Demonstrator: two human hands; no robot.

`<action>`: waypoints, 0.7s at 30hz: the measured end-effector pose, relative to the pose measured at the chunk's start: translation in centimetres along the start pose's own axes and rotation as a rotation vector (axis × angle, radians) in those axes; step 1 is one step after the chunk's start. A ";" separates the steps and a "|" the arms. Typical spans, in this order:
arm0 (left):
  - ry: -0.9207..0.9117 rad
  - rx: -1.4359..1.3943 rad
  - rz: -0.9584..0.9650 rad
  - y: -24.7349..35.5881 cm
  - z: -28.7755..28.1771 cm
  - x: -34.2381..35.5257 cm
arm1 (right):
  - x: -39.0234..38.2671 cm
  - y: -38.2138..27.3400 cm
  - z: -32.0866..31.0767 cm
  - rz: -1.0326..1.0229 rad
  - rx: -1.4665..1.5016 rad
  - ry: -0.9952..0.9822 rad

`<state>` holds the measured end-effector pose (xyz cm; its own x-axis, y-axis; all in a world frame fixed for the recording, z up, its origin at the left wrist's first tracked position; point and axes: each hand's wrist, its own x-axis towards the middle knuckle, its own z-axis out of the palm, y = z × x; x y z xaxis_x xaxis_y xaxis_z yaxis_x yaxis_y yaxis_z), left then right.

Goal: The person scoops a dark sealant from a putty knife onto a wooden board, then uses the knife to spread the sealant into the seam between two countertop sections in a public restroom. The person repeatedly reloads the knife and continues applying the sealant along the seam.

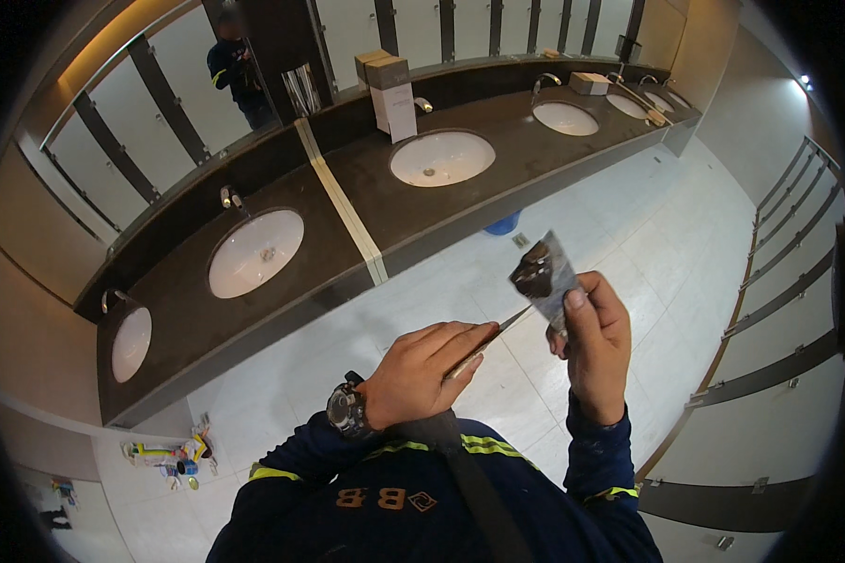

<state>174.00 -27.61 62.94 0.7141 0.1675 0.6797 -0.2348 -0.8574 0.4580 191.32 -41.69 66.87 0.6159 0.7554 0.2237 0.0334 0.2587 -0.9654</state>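
My left hand (422,366), with a black watch on its wrist, is closed around a thin flat blade (514,319) seen almost edge-on. Its fingers hide most of that tool. To the right, my right hand (596,340) pinches a grey flat plate (560,266) between thumb and fingers, holding it up at a tilt. Dark brown paste (535,274) covers the plate's left part. The blade's tip points toward the lower edge of the plate; whether they touch is hard to tell. Both hands are in front of my chest, above the floor.
A long dark countertop (333,267) with several white sinks (441,158) curves along the left and back. Pale tape (343,202) crosses it. Boxes (392,98) stand on it. A blue bucket (504,223) sits below, assorted supplies (174,457) lie on the floor, and stall partitions (770,413) line the right.
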 end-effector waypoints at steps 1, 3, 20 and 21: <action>0.009 -0.170 -0.263 -0.1 0.3 -0.9 | 0.2 0.2 -0.2 -0.055 -0.016 0.011; 0.032 -0.503 -0.786 -0.2 0.9 -3.1 | 0.3 0.9 0.0 -0.184 -0.027 0.046; 0.389 -1.439 -0.860 0.0 0.1 0.1 | 1.4 1.7 -3.4 -0.359 -0.648 -0.427; 0.410 -1.459 -0.842 0.0 -0.1 0.2 | 1.7 1.4 -3.9 -0.442 -0.913 -0.395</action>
<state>174.09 -27.54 63.19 0.7983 0.6021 -0.0150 -0.4355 0.5942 0.6761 195.51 -42.37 65.38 0.1148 0.8878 0.4457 0.8624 0.1336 -0.4882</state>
